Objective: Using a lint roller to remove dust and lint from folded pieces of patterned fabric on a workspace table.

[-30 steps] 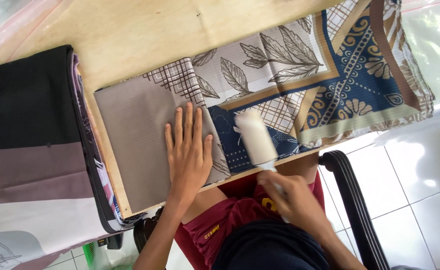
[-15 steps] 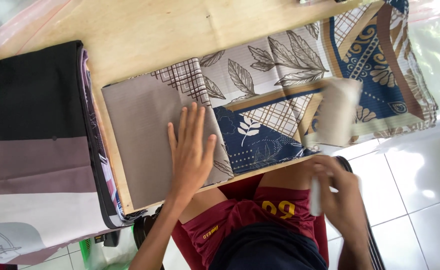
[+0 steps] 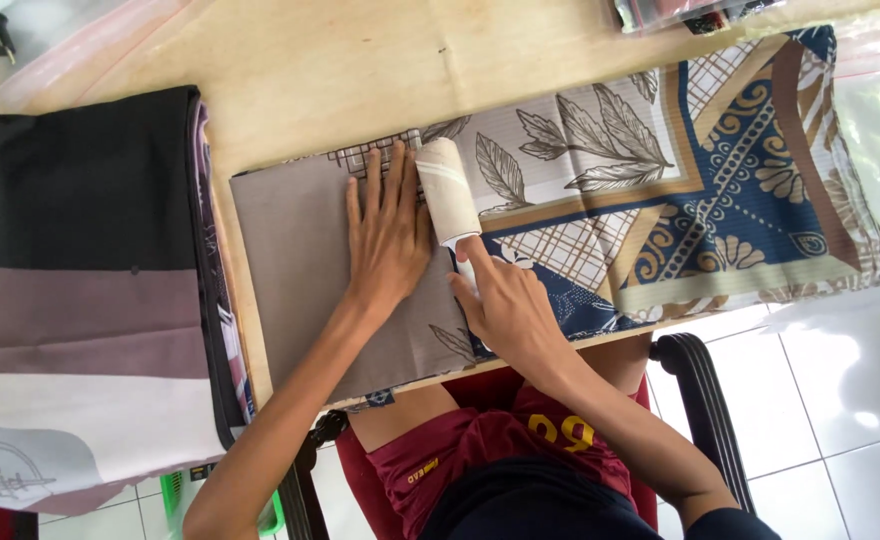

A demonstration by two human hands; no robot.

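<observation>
A folded patterned cloth (image 3: 660, 190), with leaves and blue and brown borders, lies across the wooden table (image 3: 290, 60). Its left end is plain grey-brown. My left hand (image 3: 388, 235) presses flat on that grey part, fingers spread. My right hand (image 3: 505, 300) grips the handle of a lint roller (image 3: 447, 192), whose pale cylinder rests on the cloth right beside my left hand's fingers.
A stack of folded dark and mauve fabrics (image 3: 80, 280) fills the table's left side. A black chair arm (image 3: 700, 400) sticks out below the table edge, over white floor tiles (image 3: 840, 400). Dark items (image 3: 670, 12) sit at the far edge.
My right hand carried the lint roller from the cloth's right side back leftwards and set it down beside my left hand. The left hand stayed pressed on the grey end.
</observation>
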